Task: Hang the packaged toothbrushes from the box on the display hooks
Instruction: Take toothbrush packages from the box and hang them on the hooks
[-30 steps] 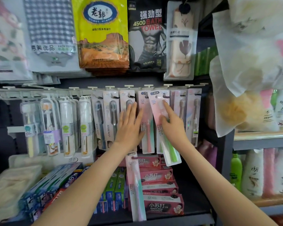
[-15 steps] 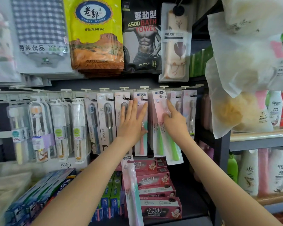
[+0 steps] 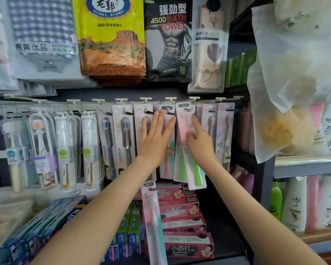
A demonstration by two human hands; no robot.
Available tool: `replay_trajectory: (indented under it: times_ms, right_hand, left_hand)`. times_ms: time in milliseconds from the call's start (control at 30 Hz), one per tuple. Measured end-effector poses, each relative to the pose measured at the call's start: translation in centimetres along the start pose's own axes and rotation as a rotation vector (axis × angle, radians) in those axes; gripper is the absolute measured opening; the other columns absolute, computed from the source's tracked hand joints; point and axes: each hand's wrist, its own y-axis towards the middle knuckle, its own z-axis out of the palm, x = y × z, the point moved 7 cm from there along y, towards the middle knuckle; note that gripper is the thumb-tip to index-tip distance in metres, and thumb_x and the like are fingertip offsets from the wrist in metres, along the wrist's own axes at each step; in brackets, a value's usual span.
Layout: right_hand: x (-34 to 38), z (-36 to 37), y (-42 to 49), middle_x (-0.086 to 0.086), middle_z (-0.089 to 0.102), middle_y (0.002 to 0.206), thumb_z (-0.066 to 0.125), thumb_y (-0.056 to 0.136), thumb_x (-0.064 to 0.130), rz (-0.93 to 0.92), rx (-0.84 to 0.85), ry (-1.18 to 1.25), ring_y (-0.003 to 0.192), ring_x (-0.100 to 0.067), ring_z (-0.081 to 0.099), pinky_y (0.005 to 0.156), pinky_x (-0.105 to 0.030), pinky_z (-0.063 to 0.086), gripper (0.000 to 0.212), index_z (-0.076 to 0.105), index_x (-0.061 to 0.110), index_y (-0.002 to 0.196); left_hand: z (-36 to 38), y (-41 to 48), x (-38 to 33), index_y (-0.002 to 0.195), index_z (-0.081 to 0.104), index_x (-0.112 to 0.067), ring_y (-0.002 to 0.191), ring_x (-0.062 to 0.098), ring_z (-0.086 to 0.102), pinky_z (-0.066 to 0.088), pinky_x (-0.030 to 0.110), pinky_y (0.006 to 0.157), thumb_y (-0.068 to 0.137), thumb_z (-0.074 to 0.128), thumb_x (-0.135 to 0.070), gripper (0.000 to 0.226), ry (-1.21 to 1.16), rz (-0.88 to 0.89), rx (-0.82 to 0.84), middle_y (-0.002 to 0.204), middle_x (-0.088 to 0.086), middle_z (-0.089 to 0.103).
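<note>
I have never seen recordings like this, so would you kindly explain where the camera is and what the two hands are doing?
There is no machine here: a person wears one wide-angle camera on the head, looking forward and down at their bare hands. The left hand lies flat, fingers straight, against toothbrush packs hanging from the display hooks. The right hand holds a tilted pack, pink with a green brush, its top up by the hooks. Below, toothpaste boxes sit on a shelf, another pack standing before them. Bath towels hang above.
</note>
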Motion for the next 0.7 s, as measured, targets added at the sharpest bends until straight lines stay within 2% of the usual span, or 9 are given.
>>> replay_trajectory:
  times_ms: [100,233,467,567,700]
  right_hand:
    - [-0.8,-0.2,-0.4,-0.016,0.059,0.11,0.037,0.1,0.015,0.0,-0.08,0.038,0.071,-0.016,0.051,0.076,-0.03,0.046,0.057,0.02,0.033,0.152]
    - [-1.1,-0.2,-0.7,-0.017,0.058,0.109,0.038,0.101,0.015,-0.012,-0.095,0.038,0.075,-0.019,0.052,0.084,-0.033,0.047,0.057,0.02,0.032,0.152]
    - [-0.9,-0.2,-1.2,-0.014,0.055,0.099,0.039,0.101,0.017,-0.015,-0.045,-0.026,0.073,-0.018,0.051,0.072,-0.028,0.039,0.059,0.014,0.031,0.153]
    - [-1.0,-0.1,-2.1,-0.011,0.051,0.107,0.04,0.1,0.017,-0.02,-0.027,-0.055,0.078,-0.022,0.053,0.071,-0.03,0.04,0.063,0.01,0.033,0.153]
    - [-1.3,0.0,-3.3,-0.012,0.041,0.129,0.042,0.101,0.02,-0.051,-0.048,-0.146,0.095,-0.027,0.055,0.076,-0.03,0.04,0.064,0.007,0.028,0.154]
  left_hand:
    - [-0.1,0.0,-0.2,0.148,-0.025,-0.024,0.142,0.029,-0.03,-0.036,0.045,0.098,0.09,0.057,-0.051,0.104,-0.003,0.002,-0.003,0.155,0.016,-0.029]
    - [-0.3,-0.1,-0.3,0.148,-0.024,-0.024,0.142,0.029,-0.031,-0.035,0.046,0.098,0.09,0.055,-0.053,0.103,0.02,0.006,-0.007,0.155,0.016,-0.029]
    - [-0.3,-0.7,-1.1,0.146,-0.024,-0.024,0.136,0.027,-0.036,-0.02,0.054,0.111,0.09,0.053,-0.054,0.1,-0.011,0.043,-0.024,0.156,0.016,-0.027]
    - [-0.5,-1.3,-1.3,0.151,-0.016,-0.023,0.138,0.027,-0.034,-0.021,0.053,0.112,0.092,0.05,-0.055,0.095,-0.015,0.052,-0.045,0.156,0.015,-0.027]
    - [-0.3,-2.9,-1.0,0.148,-0.019,-0.026,0.135,0.023,-0.037,-0.033,0.046,0.104,0.096,0.047,-0.049,0.087,-0.074,0.041,-0.052,0.148,0.009,-0.035]
